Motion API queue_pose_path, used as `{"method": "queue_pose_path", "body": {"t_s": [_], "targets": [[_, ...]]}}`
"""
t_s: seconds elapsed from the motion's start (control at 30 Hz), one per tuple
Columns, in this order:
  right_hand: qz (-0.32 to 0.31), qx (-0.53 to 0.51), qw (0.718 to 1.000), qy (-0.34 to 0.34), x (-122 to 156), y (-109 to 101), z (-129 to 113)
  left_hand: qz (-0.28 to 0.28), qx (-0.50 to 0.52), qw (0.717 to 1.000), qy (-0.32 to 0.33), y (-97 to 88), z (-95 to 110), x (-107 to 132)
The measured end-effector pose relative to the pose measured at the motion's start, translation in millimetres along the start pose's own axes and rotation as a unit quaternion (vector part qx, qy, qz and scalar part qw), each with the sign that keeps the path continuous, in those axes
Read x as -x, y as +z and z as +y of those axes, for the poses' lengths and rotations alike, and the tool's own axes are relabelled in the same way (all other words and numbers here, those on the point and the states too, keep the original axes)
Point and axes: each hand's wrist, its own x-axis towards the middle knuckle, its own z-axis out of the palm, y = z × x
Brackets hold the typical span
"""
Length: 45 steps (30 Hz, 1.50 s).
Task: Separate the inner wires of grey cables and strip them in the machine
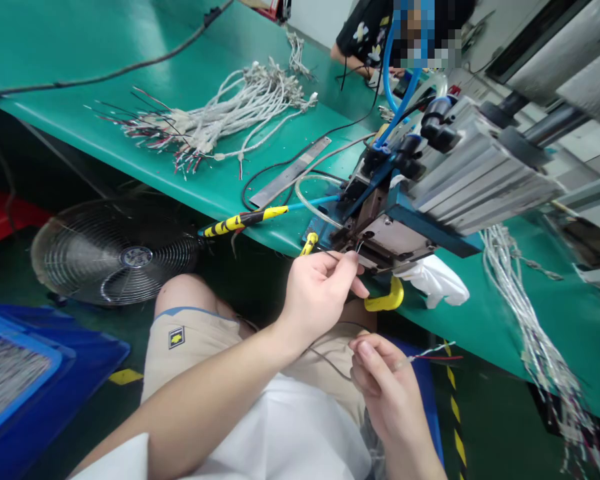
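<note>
My left hand [320, 293] is raised to the front of a small bench press machine [420, 200], its thumb and fingers pinched on a thin wire whose end reaches the machine's jaw [360, 245]. My right hand [387, 393] sits lower, over my lap, fingers closed on a white cable [425, 353] with red and black wire ends pointing right. The two hands are apart.
A green bench [205, 60] carries a pile of white cables with stripped ends [215, 120], a metal ruler [290, 173] and black leads. More cables [530, 320] hang at right. A floor fan [115, 257] and blue bins [25, 380] stand left. Another person [380, 33] sits beyond.
</note>
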Motion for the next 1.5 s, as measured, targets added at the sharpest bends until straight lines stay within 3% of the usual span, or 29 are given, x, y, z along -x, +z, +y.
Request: {"method": "queue_pose_path", "body": {"t_s": [0.83,1.5], "targets": [[0.003,-0.012,1.0,0.016,0.2,4.1,2.7,-0.002,-0.006,1.0,-0.025,-1.0,2.2,-1.2],[-0.005,0.001,1.0,0.024,3.0,2.1,6.2,-0.003,-0.002,1.0,-0.006,-0.4,1.0,-3.9]]}}
